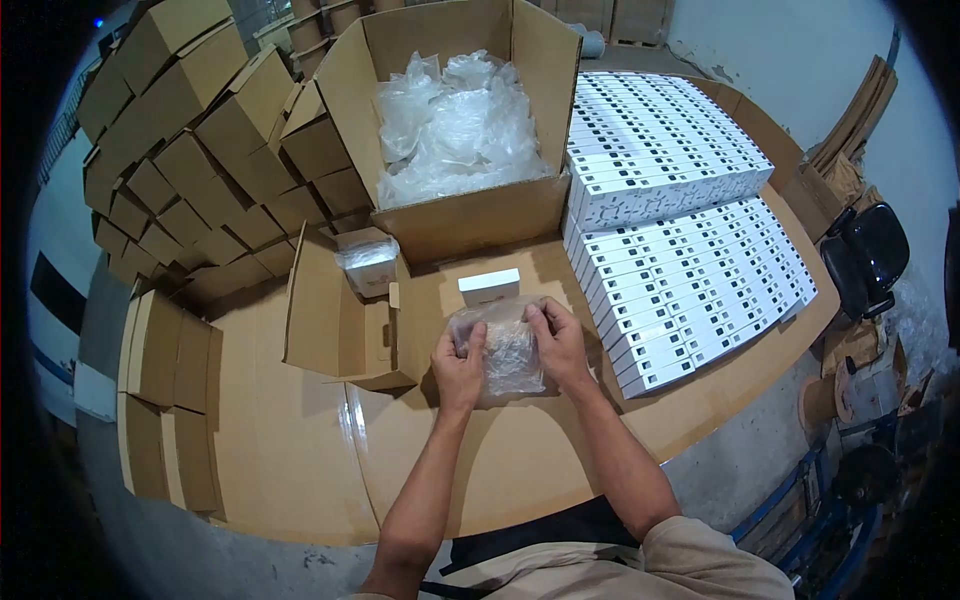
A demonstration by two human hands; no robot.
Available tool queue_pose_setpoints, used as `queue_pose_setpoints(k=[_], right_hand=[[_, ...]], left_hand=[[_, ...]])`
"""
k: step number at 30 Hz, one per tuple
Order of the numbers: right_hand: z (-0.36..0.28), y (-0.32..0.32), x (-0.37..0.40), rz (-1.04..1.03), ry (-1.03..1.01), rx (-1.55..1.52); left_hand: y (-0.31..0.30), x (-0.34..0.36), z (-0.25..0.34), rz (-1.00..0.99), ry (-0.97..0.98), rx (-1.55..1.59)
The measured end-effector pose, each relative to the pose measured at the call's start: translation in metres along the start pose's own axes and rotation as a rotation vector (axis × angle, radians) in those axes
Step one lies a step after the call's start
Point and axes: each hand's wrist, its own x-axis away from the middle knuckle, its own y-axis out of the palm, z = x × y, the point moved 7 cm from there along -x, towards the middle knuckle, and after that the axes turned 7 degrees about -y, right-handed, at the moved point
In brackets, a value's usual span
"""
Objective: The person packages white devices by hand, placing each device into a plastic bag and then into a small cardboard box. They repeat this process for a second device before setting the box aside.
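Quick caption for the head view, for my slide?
Left hand and right hand grip a clear plastic bag at the cardboard-covered table, white box just beyond.

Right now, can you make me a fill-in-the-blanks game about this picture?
1. The left hand and right hand hold a clear plastic ____.
2. The small box just past them is coloured ____.
3. The stacked boxes lie on the person's ____ side.
Missing words: bag; white; right
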Motion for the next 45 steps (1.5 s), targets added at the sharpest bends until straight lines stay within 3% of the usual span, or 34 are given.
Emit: queue_pose_setpoints(k=[6, 9, 12, 19, 24, 33, 39, 45], right_hand=[[-0.012, -0.010, -0.001, 0.192, -0.100, 0.043], [-0.056, -0.005, 0.000, 0.089, -0.392, 0.318], [-0.061, 0.003, 0.003, -0.001, -0.494, 0.370], [-0.050, 0.003, 0.004, 0.006, -0.470, 0.351], [-0.054, 0.002, 0.005, 0.014, -0.464, 0.399], [-0.070, 0.013, 0.012, -0.147, -0.670, 0.674], [-0.082, 0.019, 0.009, -0.294, -0.633, 0.734], [-0.074, 0.026, -0.003, -0.417, -0.505, 0.583]], left_hand=[[0.002, 0.000, 0.013, -0.113, -0.038, -0.043], [0.003, 0.002, 0.011, -0.122, -0.067, -0.080], [0.004, 0.001, 0.008, -0.111, -0.033, -0.087], [0.005, 0.003, 0.013, -0.106, 0.010, -0.116], [0.004, 0.001, 0.009, -0.107, -0.066, -0.137], [0.002, -0.005, 0.002, -0.129, -0.053, -0.268], [0.005, -0.003, -0.003, -0.250, -0.049, -0.213], [0.010, 0.004, 0.026, -0.284, -0.032, -0.296]])
